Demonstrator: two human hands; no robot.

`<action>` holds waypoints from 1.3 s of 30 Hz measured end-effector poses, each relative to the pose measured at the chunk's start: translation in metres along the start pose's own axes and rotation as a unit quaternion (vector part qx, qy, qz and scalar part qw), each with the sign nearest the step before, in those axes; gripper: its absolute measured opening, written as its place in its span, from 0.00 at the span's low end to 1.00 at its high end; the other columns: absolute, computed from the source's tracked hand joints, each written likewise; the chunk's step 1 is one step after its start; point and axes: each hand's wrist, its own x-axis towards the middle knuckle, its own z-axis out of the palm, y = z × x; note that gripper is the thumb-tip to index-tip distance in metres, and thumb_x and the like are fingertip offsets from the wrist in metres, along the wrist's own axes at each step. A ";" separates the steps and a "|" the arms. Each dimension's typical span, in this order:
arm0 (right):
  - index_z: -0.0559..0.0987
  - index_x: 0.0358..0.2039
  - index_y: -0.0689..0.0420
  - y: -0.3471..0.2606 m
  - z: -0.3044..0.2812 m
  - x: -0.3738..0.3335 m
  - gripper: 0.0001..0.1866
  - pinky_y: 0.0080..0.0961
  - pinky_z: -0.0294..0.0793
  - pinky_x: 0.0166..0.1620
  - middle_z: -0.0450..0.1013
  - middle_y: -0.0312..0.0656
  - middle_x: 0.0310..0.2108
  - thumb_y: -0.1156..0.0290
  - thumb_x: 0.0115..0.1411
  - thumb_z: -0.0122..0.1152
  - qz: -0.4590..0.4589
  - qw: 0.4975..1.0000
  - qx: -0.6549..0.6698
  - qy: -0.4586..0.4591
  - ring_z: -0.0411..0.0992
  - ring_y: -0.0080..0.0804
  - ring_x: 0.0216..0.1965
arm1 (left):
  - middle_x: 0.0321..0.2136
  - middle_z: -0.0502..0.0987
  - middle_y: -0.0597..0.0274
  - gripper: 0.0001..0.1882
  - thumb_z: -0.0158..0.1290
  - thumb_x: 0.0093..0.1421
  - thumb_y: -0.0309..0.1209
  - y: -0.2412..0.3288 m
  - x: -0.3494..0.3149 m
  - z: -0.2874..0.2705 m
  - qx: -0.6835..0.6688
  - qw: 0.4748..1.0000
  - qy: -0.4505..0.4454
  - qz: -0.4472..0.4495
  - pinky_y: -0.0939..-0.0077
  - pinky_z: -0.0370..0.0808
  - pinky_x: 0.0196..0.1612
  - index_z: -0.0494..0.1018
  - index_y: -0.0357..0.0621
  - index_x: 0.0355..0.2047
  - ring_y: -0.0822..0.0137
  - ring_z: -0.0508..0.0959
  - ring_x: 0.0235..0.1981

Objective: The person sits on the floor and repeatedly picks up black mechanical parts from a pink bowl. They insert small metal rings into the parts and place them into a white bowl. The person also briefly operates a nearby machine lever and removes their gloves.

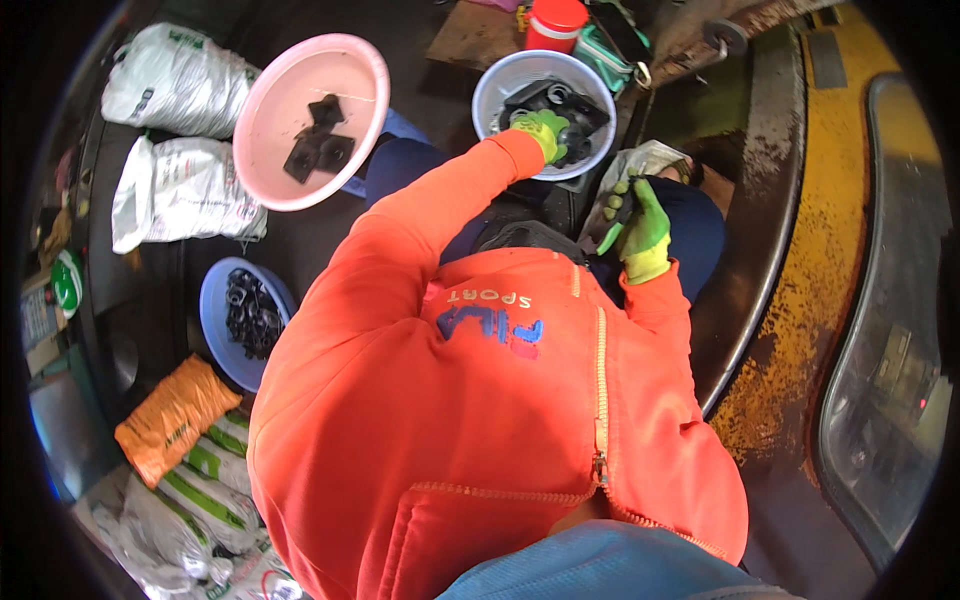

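Note:
My left hand, in a yellow-green glove, reaches into a pale blue basin that holds several black moulded parts, some with round holes. It touches the parts, and its fingertips are lost among them. My right hand, gloved alike with darkened fingers, is raised over my right thigh, to the right of that basin. Its fingers are curled around something dark that I cannot make out. Beneath it, part of a pale sack or cloth shows.
To the left, a pink basin holds a few black square parts. A blue basin is filled with small black pieces. White sacks and an orange bag line the left side. A red-lidded container stands behind the pale blue basin. Yellow rusty metal rises at right.

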 end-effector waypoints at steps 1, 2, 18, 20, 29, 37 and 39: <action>0.73 0.46 0.52 0.001 -0.001 0.000 0.12 0.25 0.68 0.32 0.70 0.35 0.31 0.66 0.65 0.48 -0.011 1.000 -0.007 0.018 0.67 0.28 0.27 | 0.60 0.64 0.59 0.33 0.57 0.51 0.43 0.007 0.009 0.012 0.067 0.997 0.000 0.041 0.51 0.66 0.56 0.65 0.54 0.58 0.51 0.68 0.57; 0.72 0.42 0.54 0.002 0.000 0.001 0.09 0.24 0.70 0.30 0.72 0.38 0.30 0.67 0.65 0.47 -0.008 1.000 0.013 0.023 0.68 0.29 0.27 | 0.62 0.60 0.61 0.35 0.58 0.51 0.44 0.013 0.017 0.023 0.144 0.985 0.029 0.095 0.49 0.62 0.58 0.63 0.56 0.60 0.51 0.63 0.61; 0.68 0.57 0.60 0.007 0.049 -0.020 0.22 0.20 0.72 0.36 0.72 0.39 0.38 0.69 0.64 0.54 -0.289 0.900 -0.325 -0.041 0.71 0.25 0.31 | 0.47 0.74 0.54 0.33 0.68 0.42 0.32 0.056 -0.051 -0.095 -0.436 0.847 0.230 0.198 0.67 0.70 0.52 0.70 0.39 0.49 0.60 0.75 0.48; 0.69 0.57 0.60 0.009 0.059 -0.020 0.23 0.24 0.72 0.45 0.74 0.41 0.44 0.71 0.61 0.58 -0.446 0.796 -0.398 -0.092 0.73 0.30 0.41 | 0.46 0.74 0.55 0.32 0.67 0.41 0.30 0.072 -0.073 -0.107 -0.456 0.827 0.243 0.220 0.67 0.70 0.52 0.70 0.40 0.49 0.60 0.75 0.47; 0.68 0.52 0.62 -0.014 0.096 -0.041 0.23 0.24 0.70 0.51 0.70 0.41 0.46 0.70 0.57 0.60 -0.474 0.754 -0.430 -0.151 0.69 0.29 0.48 | 0.39 0.77 0.58 0.26 0.69 0.37 0.36 0.119 -0.105 -0.116 -0.416 0.822 0.340 0.192 0.64 0.72 0.43 0.75 0.46 0.39 0.56 0.75 0.38; 0.74 0.48 0.58 -0.048 0.105 -0.072 0.26 0.31 0.74 0.45 0.74 0.45 0.44 0.66 0.47 0.67 -0.445 0.681 -0.514 -0.272 0.74 0.40 0.44 | 0.35 0.78 0.60 0.21 0.67 0.39 0.33 0.112 -0.112 -0.152 -0.382 0.822 0.238 0.349 0.65 0.73 0.44 0.75 0.44 0.36 0.57 0.77 0.37; 0.75 0.47 0.59 -0.054 0.101 -0.072 0.28 0.31 0.75 0.45 0.75 0.45 0.42 0.65 0.43 0.70 -0.431 0.663 -0.533 -0.302 0.75 0.40 0.42 | 0.35 0.78 0.59 0.22 0.67 0.39 0.32 0.111 -0.114 -0.157 -0.376 0.822 0.202 0.378 0.66 0.73 0.43 0.75 0.44 0.36 0.58 0.77 0.37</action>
